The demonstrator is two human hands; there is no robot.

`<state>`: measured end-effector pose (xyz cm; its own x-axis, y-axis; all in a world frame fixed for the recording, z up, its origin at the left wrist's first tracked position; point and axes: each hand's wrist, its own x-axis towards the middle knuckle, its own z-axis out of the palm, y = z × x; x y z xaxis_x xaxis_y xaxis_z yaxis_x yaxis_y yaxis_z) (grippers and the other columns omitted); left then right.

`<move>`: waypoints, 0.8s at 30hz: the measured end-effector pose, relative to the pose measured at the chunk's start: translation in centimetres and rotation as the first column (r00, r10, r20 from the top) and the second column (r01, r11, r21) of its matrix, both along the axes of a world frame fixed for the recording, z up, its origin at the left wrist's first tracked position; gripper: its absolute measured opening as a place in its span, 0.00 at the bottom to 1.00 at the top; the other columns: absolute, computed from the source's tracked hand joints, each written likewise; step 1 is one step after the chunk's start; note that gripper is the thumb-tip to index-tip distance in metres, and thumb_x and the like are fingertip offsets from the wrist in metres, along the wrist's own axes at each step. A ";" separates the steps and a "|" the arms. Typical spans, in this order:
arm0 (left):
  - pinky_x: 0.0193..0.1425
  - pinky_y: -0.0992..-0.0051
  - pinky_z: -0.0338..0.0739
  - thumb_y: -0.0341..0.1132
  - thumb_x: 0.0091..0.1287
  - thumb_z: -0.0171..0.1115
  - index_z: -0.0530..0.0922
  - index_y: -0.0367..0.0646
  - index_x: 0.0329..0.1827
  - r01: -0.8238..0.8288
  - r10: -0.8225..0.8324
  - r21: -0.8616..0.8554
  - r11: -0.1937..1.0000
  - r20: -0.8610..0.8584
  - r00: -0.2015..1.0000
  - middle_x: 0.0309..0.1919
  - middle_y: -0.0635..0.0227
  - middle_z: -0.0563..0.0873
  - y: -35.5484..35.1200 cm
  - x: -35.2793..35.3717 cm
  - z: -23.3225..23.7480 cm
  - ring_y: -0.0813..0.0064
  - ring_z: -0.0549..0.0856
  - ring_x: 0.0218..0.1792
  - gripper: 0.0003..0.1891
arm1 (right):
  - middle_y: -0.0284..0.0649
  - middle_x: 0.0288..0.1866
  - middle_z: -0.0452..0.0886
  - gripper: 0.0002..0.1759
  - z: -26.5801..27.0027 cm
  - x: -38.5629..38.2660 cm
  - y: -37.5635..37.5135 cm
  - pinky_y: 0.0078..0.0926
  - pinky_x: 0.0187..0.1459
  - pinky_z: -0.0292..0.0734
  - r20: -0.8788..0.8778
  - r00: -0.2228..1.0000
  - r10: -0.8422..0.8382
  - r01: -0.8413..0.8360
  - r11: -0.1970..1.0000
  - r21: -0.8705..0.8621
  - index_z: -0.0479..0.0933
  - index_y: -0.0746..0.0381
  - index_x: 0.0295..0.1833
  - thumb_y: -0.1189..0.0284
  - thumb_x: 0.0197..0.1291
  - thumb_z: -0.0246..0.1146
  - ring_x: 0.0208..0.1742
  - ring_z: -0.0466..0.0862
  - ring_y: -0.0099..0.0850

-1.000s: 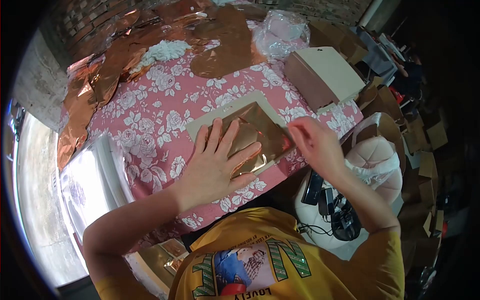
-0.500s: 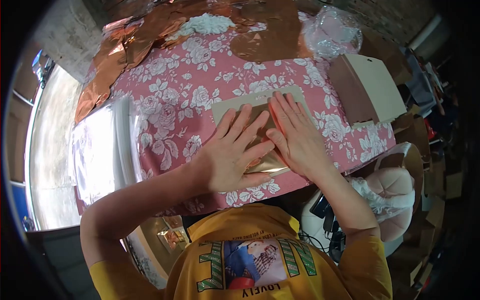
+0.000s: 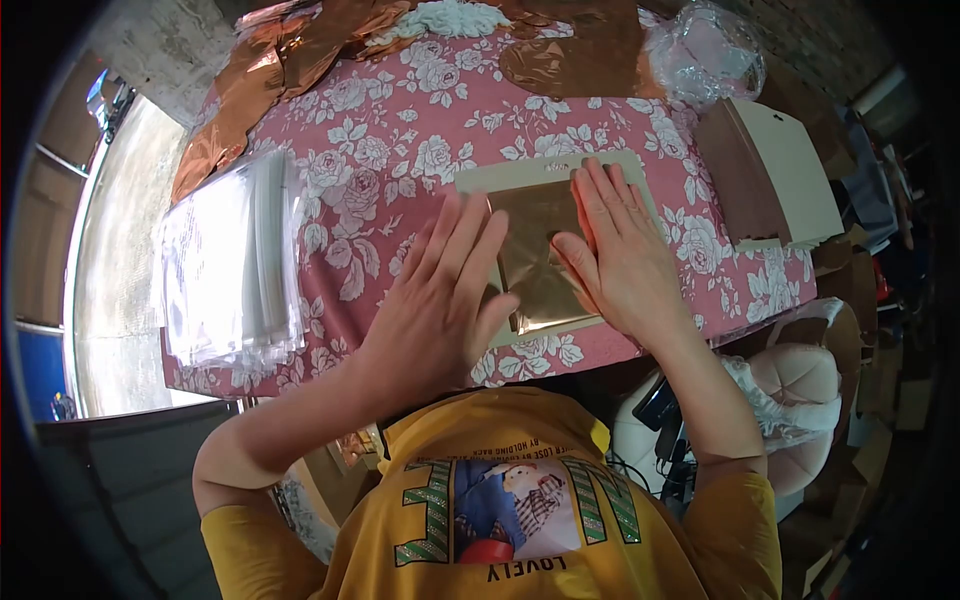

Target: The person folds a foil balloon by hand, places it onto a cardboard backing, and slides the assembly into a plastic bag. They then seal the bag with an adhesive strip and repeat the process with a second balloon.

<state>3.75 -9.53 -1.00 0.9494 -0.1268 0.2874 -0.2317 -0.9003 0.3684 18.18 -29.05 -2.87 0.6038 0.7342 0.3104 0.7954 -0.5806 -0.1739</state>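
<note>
A pale card sheet [image 3: 475, 180] lies on the flowered tablecloth in front of me, with a folded sheet of gold foil [image 3: 535, 255] flat on it. My right hand [image 3: 622, 250] rests palm down over the foil's right side and the card's right edge, fingers stretched out. At the left side of the foil, my left hand [image 3: 445, 275] hovers or lightly touches, its fingers extended and slightly blurred. Neither hand grips anything. Parts of the card's left and right edges are hidden under the hands.
Clear plastic sleeves [image 3: 230, 260] are stacked on the table's left. A stack of cream cards [image 3: 775, 175] stands on the right. Copper-coloured foil [image 3: 570, 60], white shredded strands [image 3: 440, 20] and a clear plastic bag [image 3: 705, 55] lie at the back. A cushioned stool [image 3: 795, 385] stands at the right.
My left hand has moved left off the middle of the gold foil, uncovering it. My right hand stays on the right side. The view has shifted slightly.
</note>
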 end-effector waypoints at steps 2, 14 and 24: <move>0.81 0.48 0.50 0.49 0.69 0.65 0.56 0.33 0.80 0.003 -0.001 0.041 0.999 -0.042 0.999 0.79 0.40 0.54 0.1 1.7 0.3 0.39 0.53 0.80 0.44 | 0.54 0.80 0.61 0.40 -0.2 0.1 0.0 0.47 0.79 0.54 0.013 1.000 0.001 -0.001 1.000 -0.001 0.60 0.70 0.77 0.50 0.74 0.54 0.80 0.61 0.52; 0.81 0.47 0.49 0.67 0.54 0.71 0.62 0.38 0.79 0.142 -0.178 0.289 0.947 0.104 0.979 0.78 0.40 0.60 -0.1 4.7 0.1 0.42 0.54 0.81 0.56 | 0.54 0.79 0.63 0.40 -0.2 0.1 -0.1 0.45 0.79 0.55 0.044 0.999 -0.014 0.014 1.000 -0.006 0.62 0.70 0.76 0.48 0.74 0.52 0.81 0.61 0.50; 0.75 0.52 0.64 0.62 0.58 0.70 0.72 0.38 0.72 0.232 -0.256 0.172 0.957 0.128 0.958 0.69 0.41 0.72 0.1 5.3 -1.0 0.42 0.71 0.71 0.46 | 0.54 0.79 0.63 0.43 -0.2 0.1 -0.1 0.47 0.80 0.53 0.042 0.999 -0.007 0.007 1.000 0.011 0.62 0.71 0.76 0.44 0.72 0.53 0.81 0.59 0.51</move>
<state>9.09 -9.39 -2.02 0.8323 -0.4028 0.3809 -0.4927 -0.8524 0.1752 18.31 -29.17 -3.10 0.5952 0.7264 0.3436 0.7980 -0.5844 -0.1470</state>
